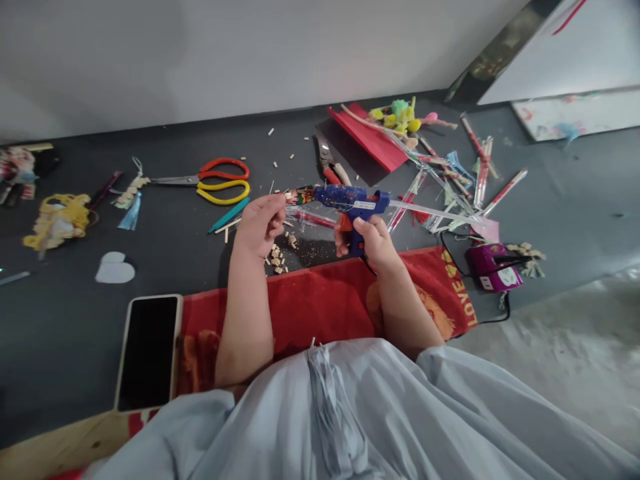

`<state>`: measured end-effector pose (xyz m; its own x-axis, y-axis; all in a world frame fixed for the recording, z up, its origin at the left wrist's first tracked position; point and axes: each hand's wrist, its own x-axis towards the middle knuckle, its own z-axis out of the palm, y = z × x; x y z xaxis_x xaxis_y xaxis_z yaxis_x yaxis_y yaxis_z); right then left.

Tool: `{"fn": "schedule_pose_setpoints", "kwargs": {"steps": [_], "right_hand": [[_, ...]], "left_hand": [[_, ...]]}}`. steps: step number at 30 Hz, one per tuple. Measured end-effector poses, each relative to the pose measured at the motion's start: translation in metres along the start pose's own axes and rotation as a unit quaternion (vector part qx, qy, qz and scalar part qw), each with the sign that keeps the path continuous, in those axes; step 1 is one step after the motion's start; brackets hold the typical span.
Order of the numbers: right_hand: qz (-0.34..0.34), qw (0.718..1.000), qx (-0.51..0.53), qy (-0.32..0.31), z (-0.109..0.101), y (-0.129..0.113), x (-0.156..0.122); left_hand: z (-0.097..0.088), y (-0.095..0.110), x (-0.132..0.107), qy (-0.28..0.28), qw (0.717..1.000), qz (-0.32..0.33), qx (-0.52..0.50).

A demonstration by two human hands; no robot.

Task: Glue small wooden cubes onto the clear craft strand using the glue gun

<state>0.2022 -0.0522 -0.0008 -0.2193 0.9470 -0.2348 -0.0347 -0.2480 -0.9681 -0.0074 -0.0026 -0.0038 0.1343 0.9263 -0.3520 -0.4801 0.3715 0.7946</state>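
My right hand (371,239) is wrapped round the handle of a blue glue gun (345,197), its fingers at the orange trigger. A long clear glue stick (435,212) sticks out of the gun's back end. The nozzle points left, close to my left hand (263,223). Thumb and forefinger of that hand pinch a small pale wooden piece (288,196) right at the nozzle tip; its exact shape is partly hidden. Below lie several cut wooden bits (277,259) on the dark table.
Scissors with red and yellow handles (223,181), a teal pen (230,215) and pliers (330,160) lie around my hands. A phone (150,352) is at front left by a red towel (320,300). Wrapped sticks (483,173) and a purple box (493,267) are on the right.
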Motion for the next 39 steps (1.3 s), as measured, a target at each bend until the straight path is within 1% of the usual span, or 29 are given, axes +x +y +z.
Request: {"fn": "schedule_pose_setpoints", "kwargs": {"steps": [5,10,16,21,28,39], "right_hand": [[-0.001,0.999,0.029,-0.018,0.002,0.005,0.002],[0.007,0.999,0.026,-0.029,0.001,0.008,0.004],[-0.031,0.995,0.084,-0.049,0.000,0.012,0.005],[-0.020,0.995,0.082,-0.045,-0.001,0.013,0.005],[-0.045,0.991,0.107,-0.065,-0.002,0.015,0.007],[-0.043,0.991,0.113,-0.065,-0.004,0.017,0.008]], "left_hand": [[0.002,0.000,-0.001,-0.006,1.000,-0.005,0.011],[0.002,-0.001,-0.001,-0.009,1.000,-0.003,0.011],[0.001,-0.002,0.000,-0.024,1.000,-0.005,0.013],[0.002,-0.001,-0.001,-0.013,1.000,-0.012,0.012],[0.002,-0.002,0.000,-0.025,0.999,-0.010,0.020],[0.002,-0.002,-0.001,-0.025,0.999,-0.010,0.017]]}}
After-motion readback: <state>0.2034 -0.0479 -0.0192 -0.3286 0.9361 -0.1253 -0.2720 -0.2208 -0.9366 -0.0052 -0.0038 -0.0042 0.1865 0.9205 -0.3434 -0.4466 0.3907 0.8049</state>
